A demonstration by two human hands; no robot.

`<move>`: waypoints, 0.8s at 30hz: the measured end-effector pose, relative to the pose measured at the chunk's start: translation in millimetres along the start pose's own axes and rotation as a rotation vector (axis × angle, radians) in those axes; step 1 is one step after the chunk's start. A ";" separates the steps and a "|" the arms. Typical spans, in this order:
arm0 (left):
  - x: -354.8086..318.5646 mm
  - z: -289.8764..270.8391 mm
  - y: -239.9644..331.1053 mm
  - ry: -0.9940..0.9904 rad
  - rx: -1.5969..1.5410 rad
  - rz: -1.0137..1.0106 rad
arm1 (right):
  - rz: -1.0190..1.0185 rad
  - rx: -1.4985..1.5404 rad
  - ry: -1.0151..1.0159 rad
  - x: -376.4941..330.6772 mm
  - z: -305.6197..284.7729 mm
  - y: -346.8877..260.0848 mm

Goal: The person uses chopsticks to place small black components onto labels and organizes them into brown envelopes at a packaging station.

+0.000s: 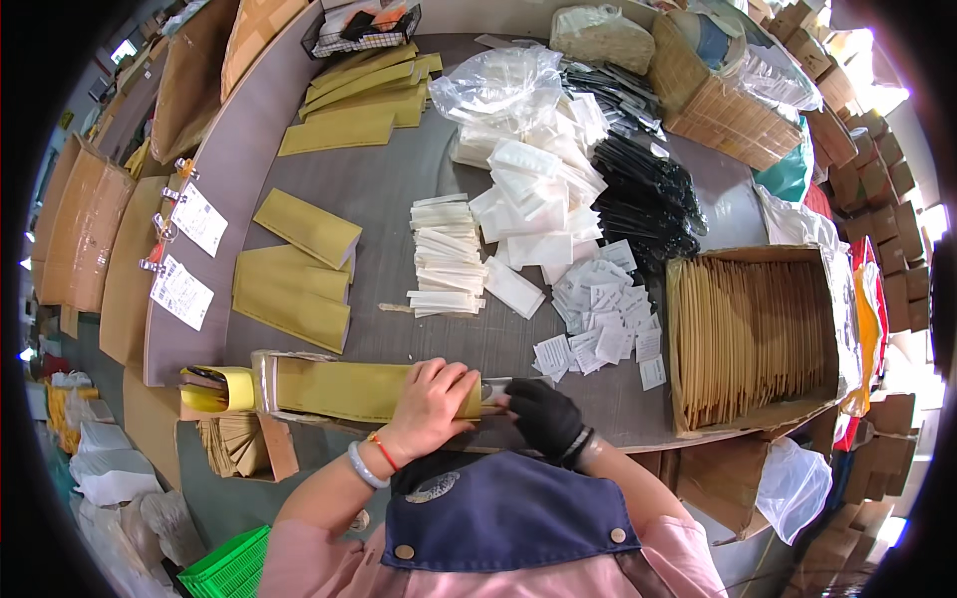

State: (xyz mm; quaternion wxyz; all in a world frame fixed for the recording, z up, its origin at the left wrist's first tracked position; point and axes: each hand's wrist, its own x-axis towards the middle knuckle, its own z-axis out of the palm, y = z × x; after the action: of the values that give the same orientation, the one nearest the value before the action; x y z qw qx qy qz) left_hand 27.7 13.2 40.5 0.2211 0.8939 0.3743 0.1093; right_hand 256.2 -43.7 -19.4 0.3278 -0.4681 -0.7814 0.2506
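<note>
A long yellow-brown paper mailer (339,389) lies in a shallow cardboard tray (267,384) at the table's near edge. My bare left hand (431,404) rests on its right part, fingers stretched out over the paper. My right hand (546,414), in a black fingerless-looking glove, is by the mailer's right end. Its fingertips are pinched together at that end; what they grip is too small to make out. Beyond my hands stands a column of white folded packets (444,254). Small printed cards (603,309) lie scattered farther right.
More mailers (294,289) lie in stacks on the left. White pouches (538,189) and black plastic-wrapped items (648,194) are heaped at the back. A carton (678,349) packed with upright mailers stands right. A yellow container (217,389) sits at the near left edge, above a green basket (229,565).
</note>
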 end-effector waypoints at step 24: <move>34.5 -36.2 17.1 -0.190 0.252 0.275 | 0.116 -0.410 -0.080 37.3 -98.2 -53.6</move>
State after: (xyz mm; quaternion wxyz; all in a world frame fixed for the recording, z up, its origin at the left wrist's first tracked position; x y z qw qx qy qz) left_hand 49.2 38.6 81.5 0.1249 0.9635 0.2368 0.0058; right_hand 286.3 -25.4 93.2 0.1796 -0.5588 -0.8002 0.1232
